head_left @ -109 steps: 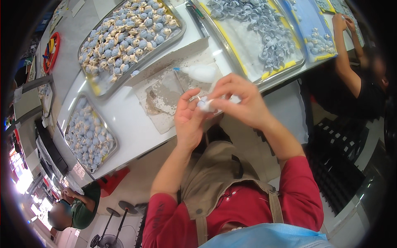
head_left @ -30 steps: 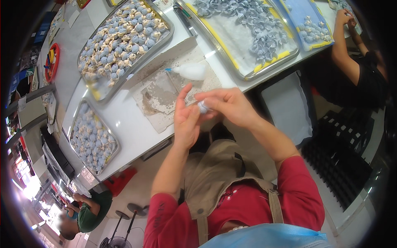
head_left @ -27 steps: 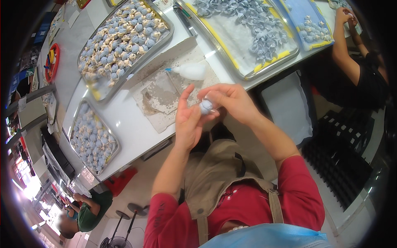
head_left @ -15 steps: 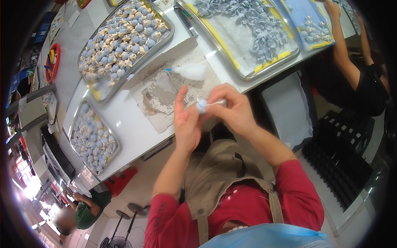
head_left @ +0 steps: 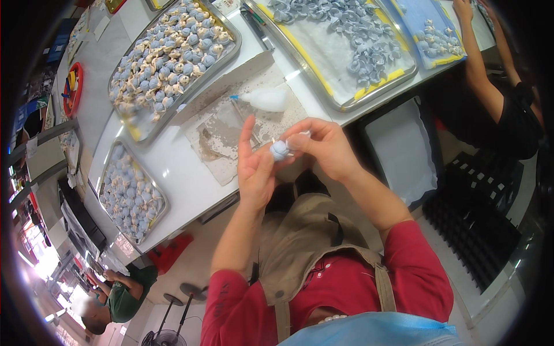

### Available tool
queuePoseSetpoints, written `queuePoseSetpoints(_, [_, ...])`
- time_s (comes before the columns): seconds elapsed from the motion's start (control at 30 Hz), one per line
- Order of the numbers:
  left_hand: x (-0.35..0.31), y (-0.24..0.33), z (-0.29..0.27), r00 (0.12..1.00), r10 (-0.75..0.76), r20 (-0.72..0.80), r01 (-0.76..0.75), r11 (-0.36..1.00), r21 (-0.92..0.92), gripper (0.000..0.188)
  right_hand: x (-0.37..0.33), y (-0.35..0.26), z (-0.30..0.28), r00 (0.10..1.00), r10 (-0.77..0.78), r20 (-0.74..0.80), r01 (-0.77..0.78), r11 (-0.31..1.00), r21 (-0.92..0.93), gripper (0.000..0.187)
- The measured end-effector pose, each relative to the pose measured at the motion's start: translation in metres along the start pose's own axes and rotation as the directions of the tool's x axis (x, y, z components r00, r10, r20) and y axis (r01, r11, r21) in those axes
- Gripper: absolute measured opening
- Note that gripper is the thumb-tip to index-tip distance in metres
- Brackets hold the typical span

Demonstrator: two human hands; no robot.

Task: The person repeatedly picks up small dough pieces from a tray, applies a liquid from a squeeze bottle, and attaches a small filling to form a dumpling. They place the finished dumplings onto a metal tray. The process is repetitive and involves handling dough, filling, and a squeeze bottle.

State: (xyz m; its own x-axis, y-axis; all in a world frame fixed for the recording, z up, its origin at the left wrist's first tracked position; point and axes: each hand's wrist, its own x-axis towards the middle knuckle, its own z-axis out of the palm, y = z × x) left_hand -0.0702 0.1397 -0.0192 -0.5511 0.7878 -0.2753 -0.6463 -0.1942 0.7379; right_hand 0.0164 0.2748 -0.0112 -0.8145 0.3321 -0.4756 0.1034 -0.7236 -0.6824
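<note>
My left hand (head_left: 255, 173) pinches a small rounded blue-grey piece (head_left: 280, 151) with a pale tip, its index finger raised. Close against it on the right, the fingers of my right hand (head_left: 330, 151) are pressed together around a small whitish-blue bit (head_left: 304, 134), mostly hidden by the fingertips. Both hands are over the table's front edge. Just beyond them, a white squeeze bottle (head_left: 270, 99) with a blue nozzle lies on a stained cardboard sheet (head_left: 231, 168).
A metal tray (head_left: 234, 55) of blue-and-cream pieces stands at the far left, a smaller tray (head_left: 164, 199) nearer. Curved grey-blue shells fill part of a tray (head_left: 340, 106) at the right. Another person's arm (head_left: 482, 75) reaches in beside a blue tray (head_left: 447, 60).
My right hand's fingertips have shifted slightly, showing more of the rounded piece. My left hand has moved a little left. The bottle and trays stay where they were.
</note>
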Motion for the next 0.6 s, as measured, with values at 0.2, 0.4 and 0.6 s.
queuePoseSetpoints(0.2, [-0.001,-0.004,0.002,1.000,0.020,-0.008,-0.020,0.999,0.039,0.076,0.000,0.003,0.004,0.996,-0.093,0.000,0.091,0.974,-0.209,0.013])
queuePoseSetpoints(0.4, [0.002,-0.003,-0.003,0.998,-0.047,0.030,0.050,0.989,-0.139,0.071,0.023,-0.012,-0.005,0.914,-0.369,-0.167,0.299,0.893,-0.336,0.015])
queuePoseSetpoints(0.6, [0.001,-0.002,0.001,0.998,-0.064,-0.005,0.063,0.986,-0.152,0.062,0.063,-0.022,-0.031,0.669,-0.733,0.125,0.467,0.283,-0.838,0.017])
